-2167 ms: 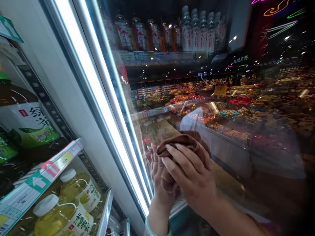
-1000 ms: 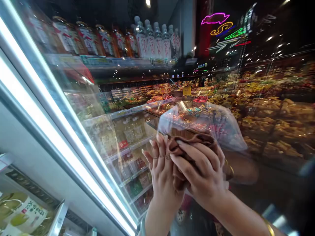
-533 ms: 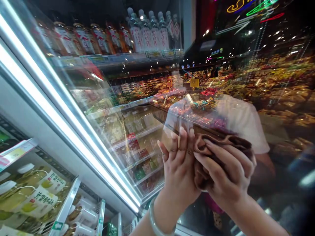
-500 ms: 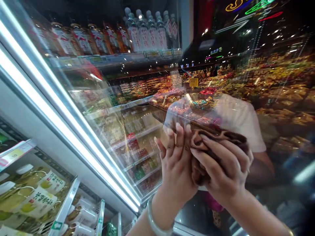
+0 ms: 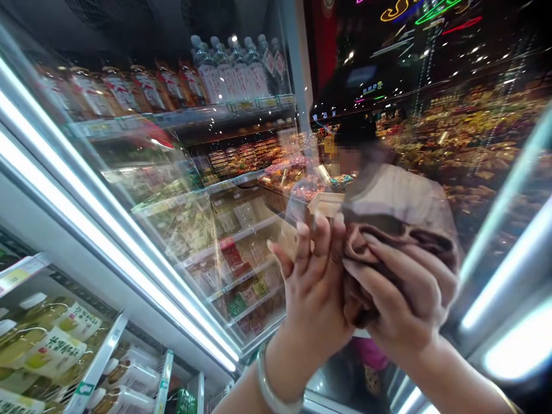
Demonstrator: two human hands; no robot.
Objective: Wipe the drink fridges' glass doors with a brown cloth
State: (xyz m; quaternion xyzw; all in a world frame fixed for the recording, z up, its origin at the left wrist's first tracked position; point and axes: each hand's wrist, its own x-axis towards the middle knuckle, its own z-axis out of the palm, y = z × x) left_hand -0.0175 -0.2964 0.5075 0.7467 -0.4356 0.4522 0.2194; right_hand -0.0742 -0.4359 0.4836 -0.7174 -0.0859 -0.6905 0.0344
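A crumpled brown cloth [image 5: 356, 293] is bunched under my right hand [image 5: 407, 299], whose fingers curl over it and press it toward the glass pane [image 5: 241, 210]. Just left of the cloth, my left hand [image 5: 317, 293] rests with its palm toward the same pane and its fingers spread. The edge of that hand touches or nearly touches the cloth. A pale bangle [image 5: 276, 379] circles my left wrist. The palm sides of both hands are hidden from me.
Behind the glass, bottles [image 5: 237, 72] stand on a shelf [image 5: 172, 118]. Bright light strips [image 5: 125, 241] run diagonally along the left. Open shelves with bottled drinks [image 5: 56, 345] lie at lower left. Reflections of a person and store displays overlay the pane.
Both hands and the cloth sit slightly farther right in view, still side by side. The view has shifted, and bright light strips now show at the right.
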